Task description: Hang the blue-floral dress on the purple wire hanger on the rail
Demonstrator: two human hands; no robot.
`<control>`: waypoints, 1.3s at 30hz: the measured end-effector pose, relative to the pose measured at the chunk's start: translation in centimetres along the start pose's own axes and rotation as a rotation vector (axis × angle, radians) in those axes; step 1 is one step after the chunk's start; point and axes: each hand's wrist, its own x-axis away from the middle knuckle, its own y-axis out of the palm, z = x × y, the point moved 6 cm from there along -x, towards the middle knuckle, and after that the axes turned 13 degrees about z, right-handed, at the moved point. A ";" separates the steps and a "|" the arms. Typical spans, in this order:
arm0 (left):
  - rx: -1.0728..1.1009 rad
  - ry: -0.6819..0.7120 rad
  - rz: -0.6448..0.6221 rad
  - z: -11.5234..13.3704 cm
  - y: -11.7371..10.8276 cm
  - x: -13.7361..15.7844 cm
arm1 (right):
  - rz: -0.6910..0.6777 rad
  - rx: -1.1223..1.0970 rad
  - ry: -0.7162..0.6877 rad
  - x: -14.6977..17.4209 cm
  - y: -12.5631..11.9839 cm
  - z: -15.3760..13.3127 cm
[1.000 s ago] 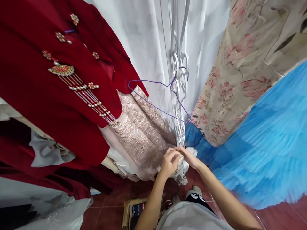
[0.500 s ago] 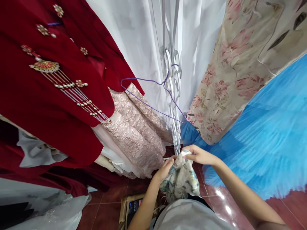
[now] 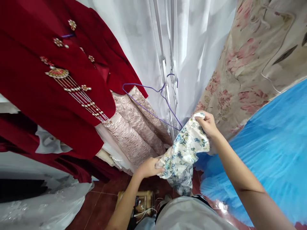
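A floral garment (image 3: pixel 183 153), cream with blue and green flowers, is stretched between my two hands in front of my body. My right hand (image 3: pixel 207 124) pinches its upper right corner, the thumb on top of the cloth. Lower down, my left hand (image 3: pixel 150 167) grips the garment's left end between thumb and fingers. Loose folds of it sag below toward my lap. Just above the cloth a bare purple wire hanger (image 3: pixel 153 91) hangs by its hook from a white rack (image 3: pixel 168 73). Its lower right corner lies close to the garment's upper edge.
On the left hang a red velvet jacket (image 3: pixel 93 86) with beaded trim and a pink brocade skirt (image 3: pixel 134 131). At right are a floral dress (image 3: pixel 225 92) and blue tulle (image 3: pixel 259 143). A white curtain (image 3: pixel 192 48) is behind; a wooden stool (image 3: pixel 146 201) stands on red tiles.
The garment was bunched between both hands and is now spread out. My right hand has moved up and right, my left hand left, so the hands are farther apart.
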 end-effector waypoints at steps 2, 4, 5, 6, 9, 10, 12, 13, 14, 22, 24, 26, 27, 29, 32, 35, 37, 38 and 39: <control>-0.100 0.010 0.044 0.1 -2.4 -0.2 | -0.008 -0.053 0.010 -1.0 1.9 0.8; -0.159 0.038 0.076 0.2 -4.6 -0.3 | -0.067 -0.095 0.059 -1.6 4.0 1.7; -0.177 0.056 0.093 0.2 -5.6 -0.3 | -0.109 -0.109 0.089 -1.7 5.1 2.1; -0.194 0.079 0.110 0.1 -6.7 -0.4 | -0.155 -0.119 0.119 -1.8 6.2 2.5; -0.281 0.176 0.183 -0.6 -10.1 -0.7 | -0.269 -0.152 0.242 -1.5 8.8 3.4; -0.326 0.212 0.214 -1.0 -11.4 -0.9 | -0.293 -0.167 0.296 -1.3 9.4 3.6; -0.418 0.262 0.281 -1.8 -14.3 -1.7 | -0.312 -0.200 0.405 -0.8 10.1 3.8; -0.456 0.272 0.315 -2.3 -16.0 -2.3 | -0.312 -0.212 0.448 -0.6 10.1 3.8; -0.484 0.275 0.343 -2.6 -17.7 -3.1 | -0.306 -0.218 0.482 -0.4 10.0 3.6; -0.519 0.364 0.375 1.4 -28.8 -12.6 | -0.206 -0.092 0.639 -0.4 5.9 1.1; -0.481 0.414 0.470 4.3 -30.0 -14.7 | -0.206 -0.038 0.654 -0.6 5.1 0.5; -0.398 0.491 0.575 7.6 -30.3 -16.0 | -0.210 -0.001 0.659 -0.9 4.7 0.0; -0.316 0.540 0.607 9.2 -30.0 -16.5 | -0.209 0.015 0.657 -1.0 4.5 -0.1; -0.105 0.628 0.599 11.7 -29.0 -17.0 | -0.195 0.049 0.632 -1.3 4.1 -0.3; 0.187 0.669 0.572 13.2 -27.4 -17.1 | -0.167 0.091 0.501 -1.3 3.3 -0.7; 0.206 0.558 0.533 12.0 -25.5 -16.8 | -0.096 0.113 0.269 -0.1 1.9 -1.5; 0.087 0.516 0.442 11.0 -23.8 -16.1 | 0.003 0.189 0.152 1.3 0.4 -1.8; 0.017 0.514 0.411 10.7 -23.0 -15.6 | 0.058 0.245 0.120 2.0 -0.4 -1.9; -0.039 0.521 0.401 10.5 -22.3 -15.0 | 0.105 0.299 0.095 2.5 -1.0 -2.0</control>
